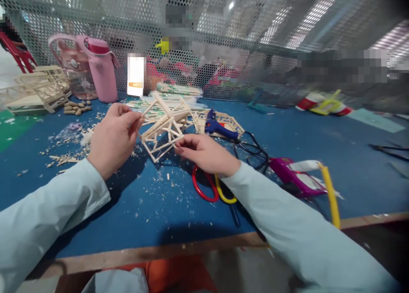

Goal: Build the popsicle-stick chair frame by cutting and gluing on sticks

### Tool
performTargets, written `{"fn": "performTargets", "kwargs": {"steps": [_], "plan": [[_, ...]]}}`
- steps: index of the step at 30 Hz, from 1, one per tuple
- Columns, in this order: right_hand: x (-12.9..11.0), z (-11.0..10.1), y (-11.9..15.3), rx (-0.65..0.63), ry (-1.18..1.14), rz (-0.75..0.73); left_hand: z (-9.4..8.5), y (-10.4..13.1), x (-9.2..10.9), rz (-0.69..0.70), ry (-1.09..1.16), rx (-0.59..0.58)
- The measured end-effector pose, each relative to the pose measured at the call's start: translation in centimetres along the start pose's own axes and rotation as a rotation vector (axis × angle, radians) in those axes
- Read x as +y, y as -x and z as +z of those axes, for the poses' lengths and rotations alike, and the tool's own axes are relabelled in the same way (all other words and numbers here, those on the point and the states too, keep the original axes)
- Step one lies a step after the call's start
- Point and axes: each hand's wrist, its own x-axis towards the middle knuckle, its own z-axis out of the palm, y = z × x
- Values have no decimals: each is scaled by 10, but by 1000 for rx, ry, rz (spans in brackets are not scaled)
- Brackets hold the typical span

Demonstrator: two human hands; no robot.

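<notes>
A small open frame [169, 124] built of thin wooden sticks is held tilted above the blue table. My left hand [115, 135] pinches its left side between thumb and fingertips. At the lower right corner of the frame, the thumb and fingers of my right hand [206, 150] are closed on it. Just behind my right hand lies a blue glue gun [220, 126], its black cable [255, 150] coiling to the right. Scissor-like red [204, 195] and yellow [225, 195] loop handles show beneath my right wrist, partly hidden by it.
Packs of sticks [179, 89] lie behind the frame, near a lit phone [135, 75]. Two bottles, one pink [104, 75], stand back left beside peanuts [76, 108] and another stick model [38, 97]. A purple tool [294, 178] lies right. Wood scraps [64, 160] litter the left. A perforated metal screen [128, 33] stands behind.
</notes>
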Motion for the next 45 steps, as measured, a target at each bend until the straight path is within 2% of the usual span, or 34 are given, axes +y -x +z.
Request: {"fn": "performTargets", "kwargs": {"steps": [3, 7, 10, 13, 17, 23, 24, 26, 29, 31, 33, 37, 42, 45], "plan": [[6, 12, -4, 78, 24, -91, 4, -8, 8, 10, 48, 10], [15, 19, -3, 67, 51, -151, 8, -14, 15, -37, 169, 36], [18, 20, -3, 82, 21, -180, 11, -13, 19, -188, 342, -3], [20, 20, -4, 69, 4, -209, 16, -8, 21, -394, 657, -22], [22, 23, -7, 84, -41, -192, 22, 1, 25, -545, 1027, 83], [27, 24, -9, 90, -55, -177, 23, 11, 35, -742, 1268, 223], [28, 24, -10, 85, -46, -177, 22, 12, 36, -787, 1279, 202], [28, 24, -10, 77, -35, -173, 22, 14, 39, -854, 1296, 71], [29, 25, -11, 58, -51, -185, 22, 17, 42, -862, 1336, -183], [30, 27, -12, 33, -68, -220, 22, 19, 45, -816, 1371, -259], [32, 28, -14, 17, -80, -258, 21, 20, 47, -745, 1393, -288], [37, 30, -14, 11, -64, -285, 18, 22, 49, -642, 1411, -227], [33, 28, -5, 91, 19, -241, 14, 21, 43, -703, 1400, -77], [25, 24, 4, 77, 69, -186, 13, 20, 37, -703, 1391, 12]]}}
